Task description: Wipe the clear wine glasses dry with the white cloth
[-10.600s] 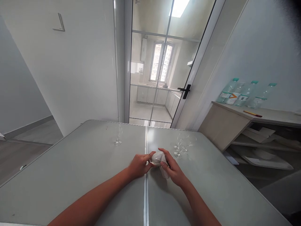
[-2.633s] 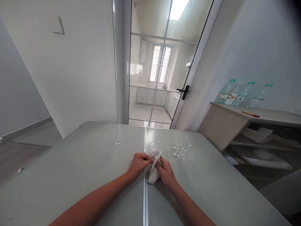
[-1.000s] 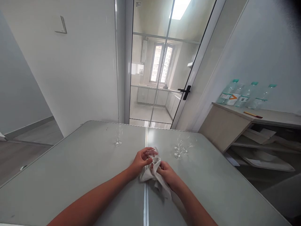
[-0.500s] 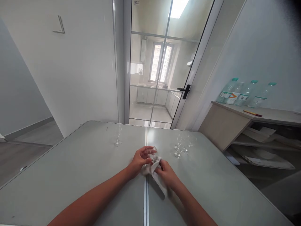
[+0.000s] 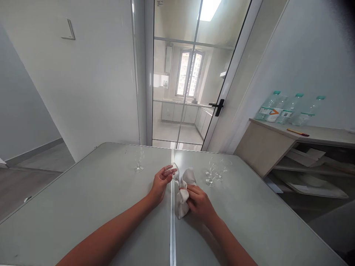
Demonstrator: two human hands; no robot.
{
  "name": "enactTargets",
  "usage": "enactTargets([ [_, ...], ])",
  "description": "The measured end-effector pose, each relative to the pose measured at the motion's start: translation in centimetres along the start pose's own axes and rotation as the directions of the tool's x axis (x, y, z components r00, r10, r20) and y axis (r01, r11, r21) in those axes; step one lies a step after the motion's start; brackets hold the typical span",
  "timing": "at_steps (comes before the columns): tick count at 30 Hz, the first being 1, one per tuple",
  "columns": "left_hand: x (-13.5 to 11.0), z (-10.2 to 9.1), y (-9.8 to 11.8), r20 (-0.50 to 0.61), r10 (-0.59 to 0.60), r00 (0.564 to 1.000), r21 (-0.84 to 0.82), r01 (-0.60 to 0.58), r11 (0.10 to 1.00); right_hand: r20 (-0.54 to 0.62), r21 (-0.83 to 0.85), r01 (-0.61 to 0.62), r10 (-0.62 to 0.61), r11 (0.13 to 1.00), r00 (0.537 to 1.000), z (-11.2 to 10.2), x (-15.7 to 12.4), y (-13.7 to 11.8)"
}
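Observation:
My left hand [image 5: 161, 181] has its fingers wrapped round the bowl of a clear stemmed glass [image 5: 175, 172], held tilted above the table's middle seam. Bunched in my right hand [image 5: 198, 199] is a white cloth [image 5: 183, 199], just to the right of the glass; whether cloth and stem touch is hard to tell. One stemmed glass [image 5: 139, 168] stands upright on the left half of the table. A small group of stemmed glasses [image 5: 210, 181] stands close together on the right half, their clear outlines overlapping.
The grey table [image 5: 91, 207] has a metal seam down its middle. Beyond its far edge is a glazed door [image 5: 180, 125] with a black handle [image 5: 219, 107]. At right, a wooden cabinet [image 5: 257, 147] carries several plastic bottles [image 5: 287, 112] and a yellow-and-red stick-like item [image 5: 297, 132].
My left hand has moved slightly left and up with the glass. The cloth, wrapped at the glass before, has come back from its bowl and is bunched differently in my right hand.

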State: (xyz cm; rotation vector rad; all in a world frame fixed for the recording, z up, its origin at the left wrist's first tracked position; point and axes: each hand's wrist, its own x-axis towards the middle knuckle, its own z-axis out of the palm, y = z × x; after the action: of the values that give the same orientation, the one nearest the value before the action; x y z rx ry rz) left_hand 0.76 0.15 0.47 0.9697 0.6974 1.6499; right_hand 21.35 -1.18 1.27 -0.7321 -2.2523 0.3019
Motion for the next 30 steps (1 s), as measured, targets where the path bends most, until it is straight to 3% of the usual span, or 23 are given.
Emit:
enactTargets([
  [5, 0.0, -0.2, -0.3, 0.028, -0.029, 0.999, -0.005, 0.03, 1.0, 0.079, -0.233, 0.148, -0.133, 0.961, 0.988, 0.7, -0.3, 0.1],
  [10, -0.1, -0.3, -0.6, 0.009, -0.073, 0.997, 0.007, 0.073, 0.997, 0.038, -0.269, 0.125, -0.119, 0.955, 0.992, 1.1, -0.6, 0.0],
  [12, -0.1, -0.3, -0.6, 0.0, -0.086, 0.996, -0.005, 0.086, 0.996, -0.026, -0.161, 0.055, -0.06, 0.985, 0.998, 0.8, -0.5, -0.2],
  [15, 0.0, -0.4, -0.5, -0.01, -0.077, 0.997, -0.016, 0.077, 0.997, -0.076, 0.21, -0.077, 0.095, 0.975, 0.993, -0.2, 0.0, -0.6],
  [18, 0.2, -0.7, -0.5, -0.05, -0.055, 0.997, -0.005, 0.055, 0.998, -0.044, 0.539, -0.19, 0.252, 0.821, 0.967, -1.4, 0.2, -0.8],
  [22, 0.6, -1.0, -0.6, -0.076, -0.031, 0.997, 0.012, 0.032, 0.999, 0.034, 0.702, -0.29, 0.376, 0.65, 0.926, -2.2, 0.2, -1.0],
  [24, 0.7, -1.0, -0.5, -0.073, -0.019, 0.997, 0.032, 0.022, 0.999, 0.03, 0.664, -0.333, 0.421, 0.67, 0.907, -1.8, 0.2, -0.9],
  [28, 0.3, -0.6, 0.0, -0.036, 0.001, 0.999, 0.096, 0.002, 0.995, -0.047, 0.444, -0.421, 0.49, 0.791, 0.87, -0.6, 0.3, -0.8],
  [30, -0.1, -0.3, 0.4, 0.003, 0.012, 1.0, 0.139, -0.013, 0.99, -0.076, 0.325, -0.426, 0.472, 0.844, 0.878, -0.2, 0.4, -1.0],
])
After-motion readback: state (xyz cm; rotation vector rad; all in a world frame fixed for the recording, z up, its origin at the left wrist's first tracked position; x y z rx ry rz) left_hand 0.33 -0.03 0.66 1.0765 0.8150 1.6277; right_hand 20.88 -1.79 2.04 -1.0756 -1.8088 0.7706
